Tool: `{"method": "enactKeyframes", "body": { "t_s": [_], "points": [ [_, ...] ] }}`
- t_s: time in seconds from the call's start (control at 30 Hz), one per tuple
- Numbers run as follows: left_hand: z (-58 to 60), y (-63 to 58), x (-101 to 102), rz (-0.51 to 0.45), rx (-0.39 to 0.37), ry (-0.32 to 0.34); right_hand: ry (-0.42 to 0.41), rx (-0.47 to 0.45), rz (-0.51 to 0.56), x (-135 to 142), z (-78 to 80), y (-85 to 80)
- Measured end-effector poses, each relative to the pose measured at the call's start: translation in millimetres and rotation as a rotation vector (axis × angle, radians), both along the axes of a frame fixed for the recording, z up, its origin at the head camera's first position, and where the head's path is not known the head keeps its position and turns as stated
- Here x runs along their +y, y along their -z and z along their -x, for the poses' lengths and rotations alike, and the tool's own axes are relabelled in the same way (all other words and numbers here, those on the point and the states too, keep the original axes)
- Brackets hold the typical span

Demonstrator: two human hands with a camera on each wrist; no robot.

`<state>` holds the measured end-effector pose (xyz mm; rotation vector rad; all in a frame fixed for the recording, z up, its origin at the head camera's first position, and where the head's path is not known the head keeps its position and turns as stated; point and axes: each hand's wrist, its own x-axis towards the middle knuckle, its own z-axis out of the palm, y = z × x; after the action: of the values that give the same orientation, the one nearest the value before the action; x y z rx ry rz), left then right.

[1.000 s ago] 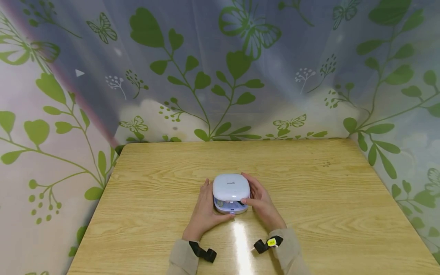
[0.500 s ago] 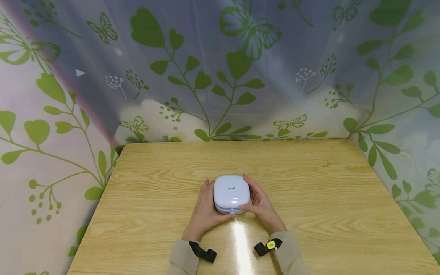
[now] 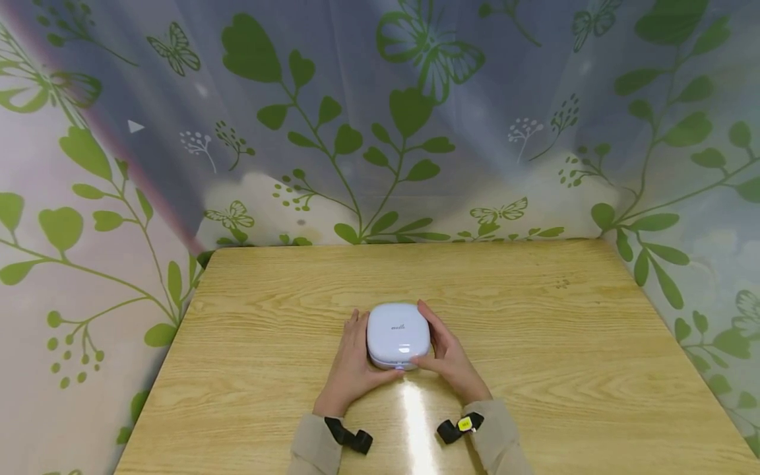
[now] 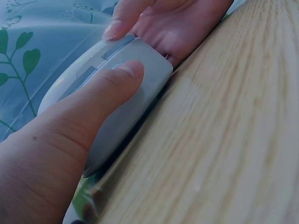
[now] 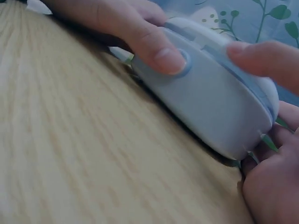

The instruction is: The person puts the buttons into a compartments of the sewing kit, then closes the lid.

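A pale lavender-white, rounded-square case (image 3: 398, 332) with a hinged lid and small dark lettering rests on the table in the head view. Its lid is down, though the wrist views show a narrow gap along the front seam. My left hand (image 3: 351, 369) holds the case from the left, its thumb (image 4: 126, 74) against the round front button (image 5: 186, 63). From the right, my right hand (image 3: 448, 359) grips it, thumb (image 5: 247, 56) on the lid's front edge and fingers along the side. What lies inside is hidden.
The wooden table (image 3: 267, 284) runs back to a curtain (image 3: 356, 132) printed with green leaves and butterflies, which also hangs at both sides. Black wrist straps with cameras (image 3: 359, 441) sit on both wrists, over beige sleeves. A light streak reflects on the tabletop before the case.
The case's lid has swung down from partly raised, covering the inside. My right thumb has come down with it toward the front; my left hand has stayed in place.
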<state>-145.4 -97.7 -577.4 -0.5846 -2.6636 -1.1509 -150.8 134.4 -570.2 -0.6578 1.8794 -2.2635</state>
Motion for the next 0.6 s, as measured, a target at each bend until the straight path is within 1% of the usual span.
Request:
{"method": "enactKeyframes", "body": {
  "t_s": [0.17,0.2,0.37,0.4,0.43,0.6],
  "points": [
    [0.6,1.6,-0.4,-0.001,0.002,0.002,0.041,0.017,-0.109,-2.4,-0.5,-0.2],
    [0.7,1.6,-0.6,0.001,-0.004,0.001,0.043,0.015,-0.114,-3.4,-1.8,-3.8],
    [1.1,1.7,-1.0,0.004,-0.015,0.002,0.052,0.012,-0.137,-4.7,-1.9,-5.0],
    [1.2,1.8,-1.0,0.007,-0.014,0.001,0.050,0.021,-0.139,-4.7,-1.9,-4.5],
    [1.1,2.0,-1.0,0.006,-0.010,0.000,0.049,0.031,-0.143,-4.3,-0.6,-0.5],
    [0.5,1.7,-0.7,0.005,0.005,-0.007,0.029,0.060,-0.149,-4.2,-0.7,1.7]
  ]
}}
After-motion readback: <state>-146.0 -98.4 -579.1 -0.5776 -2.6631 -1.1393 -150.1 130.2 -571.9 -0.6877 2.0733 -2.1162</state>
